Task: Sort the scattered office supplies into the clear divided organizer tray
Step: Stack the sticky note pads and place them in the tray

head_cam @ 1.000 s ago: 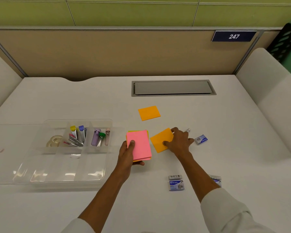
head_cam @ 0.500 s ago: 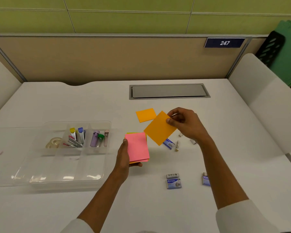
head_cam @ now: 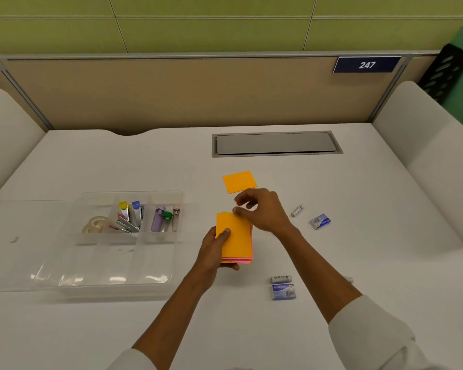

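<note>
Left hand [head_cam: 216, 243] holds the stack of sticky notes [head_cam: 235, 240] above the desk [head_cam: 385, 263], thumb clamping the top orange sheet, right hand [head_cam: 261, 209] fingertips pinching its far corner, probably squaring it before the tray [head_cam: 64, 263]; one orange note [head_cam: 239, 181] lies loose beyond.

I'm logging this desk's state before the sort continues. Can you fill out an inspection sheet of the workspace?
Surface: white desk with a grey hatch near its far edge.
Job's things: clear organizer tray holds tape, staplers and small tubes in its far compartments; paper stack, orange on top; loose orange sheet; staple boxes scattered on the desk.
Clutter: small pink scrap.
Grippers: left hand holds the stack; right hand fingers at its top edge.
Cables: nothing seen.
Surroundings: tan partition, sign 247.
</note>
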Tool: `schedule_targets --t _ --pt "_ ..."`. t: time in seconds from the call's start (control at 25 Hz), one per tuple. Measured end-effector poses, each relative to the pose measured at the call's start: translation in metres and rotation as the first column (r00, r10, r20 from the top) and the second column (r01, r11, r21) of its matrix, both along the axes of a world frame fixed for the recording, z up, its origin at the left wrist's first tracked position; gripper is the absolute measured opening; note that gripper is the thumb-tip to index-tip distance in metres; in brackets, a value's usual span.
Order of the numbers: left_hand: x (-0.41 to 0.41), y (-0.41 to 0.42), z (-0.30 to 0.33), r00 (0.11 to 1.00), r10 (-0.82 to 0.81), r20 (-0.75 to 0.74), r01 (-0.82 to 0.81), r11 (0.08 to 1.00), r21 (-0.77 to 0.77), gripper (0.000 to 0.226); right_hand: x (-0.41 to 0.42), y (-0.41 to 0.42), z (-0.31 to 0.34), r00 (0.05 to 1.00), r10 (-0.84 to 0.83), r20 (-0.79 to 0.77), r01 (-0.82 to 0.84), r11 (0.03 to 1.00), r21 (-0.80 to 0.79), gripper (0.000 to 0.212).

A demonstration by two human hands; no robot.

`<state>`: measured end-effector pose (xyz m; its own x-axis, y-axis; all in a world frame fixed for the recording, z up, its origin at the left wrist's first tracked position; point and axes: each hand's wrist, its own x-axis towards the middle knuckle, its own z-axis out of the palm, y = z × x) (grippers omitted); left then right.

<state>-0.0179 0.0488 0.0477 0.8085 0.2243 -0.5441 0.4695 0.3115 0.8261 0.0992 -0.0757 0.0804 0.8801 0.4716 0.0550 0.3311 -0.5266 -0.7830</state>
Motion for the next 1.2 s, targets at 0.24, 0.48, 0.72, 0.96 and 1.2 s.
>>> schedule_targets --t 0.24,0.48,0.72,0.96,1.2 --pt "0.016 0.010 -0.003 0.999 0.038 -0.012 -0.038 0.999 -0.007 0.038 0.055 -0.007 -0.028 0.942 -0.316 -0.114 0.320 0.947 0.019 0.024" --pt "0.037 0.018 -0.019 0.988 0.145 -0.045 -0.147 0.988 -0.043 0.038 0.089 0.032 -0.070 0.916 -0.383 -0.118 0.353 0.910 -0.216 0.065" --pt "0.051 0.027 -0.026 0.981 0.195 -0.024 -0.195 0.980 -0.032 0.027 0.109 0.076 -0.075 0.879 -0.476 -0.012 0.398 0.748 -0.532 0.073" --pt "0.053 0.032 -0.028 0.980 0.200 -0.024 -0.200 0.979 -0.024 0.028 0.131 0.079 -0.075 0.765 -0.574 -0.291 0.496 0.814 -0.301 0.065" --pt "0.045 0.035 -0.027 0.968 0.238 -0.077 -0.244 0.965 -0.097 0.041 0.110 0.040 -0.059 0.750 -0.416 -0.514 0.585 0.779 0.224 0.053"
